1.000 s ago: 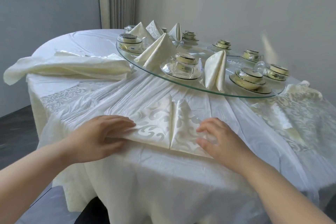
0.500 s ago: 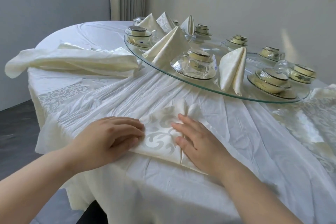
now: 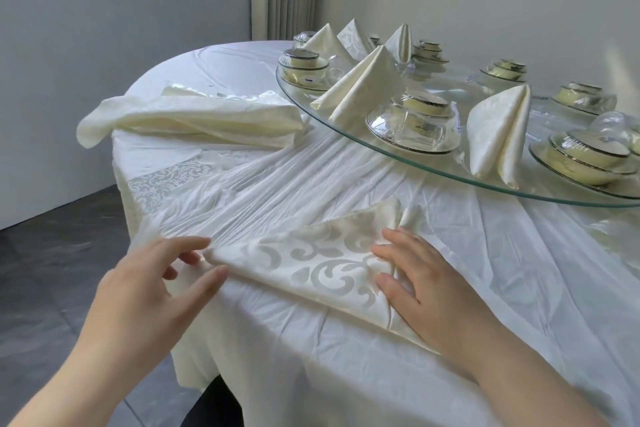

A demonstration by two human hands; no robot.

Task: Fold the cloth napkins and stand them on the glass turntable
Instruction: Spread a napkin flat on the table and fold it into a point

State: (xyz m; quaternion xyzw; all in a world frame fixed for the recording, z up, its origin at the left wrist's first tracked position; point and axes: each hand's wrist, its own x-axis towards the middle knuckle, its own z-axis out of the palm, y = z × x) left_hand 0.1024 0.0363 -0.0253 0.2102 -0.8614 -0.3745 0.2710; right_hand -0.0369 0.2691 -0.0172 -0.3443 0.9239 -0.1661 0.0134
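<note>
we are in the middle of the folding step. the cream damask napkin (image 3: 311, 265), woven with a pale scroll pattern, lies flat on the white tablecloth (image 3: 311, 180) at the near edge of the table. it is already folded to a long pointed shape and sits well short of the round glass turntable (image 3: 457, 94). several folded cream napkins (image 3: 360, 87) already stand upright on the glass among the stacked gold-rimmed bowls (image 3: 426, 107). a loose pile of unfolded cream napkins (image 3: 194, 118) waits to the left, so we judge the task is partly done, with more to fold.

our right hand (image 3: 426, 284) rests flat on the right part of the napkin, fingers (image 3: 391, 239) straight and a little spread. it pins the layers down and curls around nothing.

our left hand (image 3: 149, 288) sits at the napkin's left tip, half closed. the index finger reaches forward, the other fingers curl in towards the tip, and the thumb (image 3: 211, 281) lies along the near folded edge. we cannot tell whether any cloth is actually caught between thumb and fingers.

the next move, as we judge it, calls for a firm hold on that left tip. we would then bring it over while the right hand keeps the crease from sliding. the fabric looks slick and could shift on the wrinkled tablecloth.
</note>
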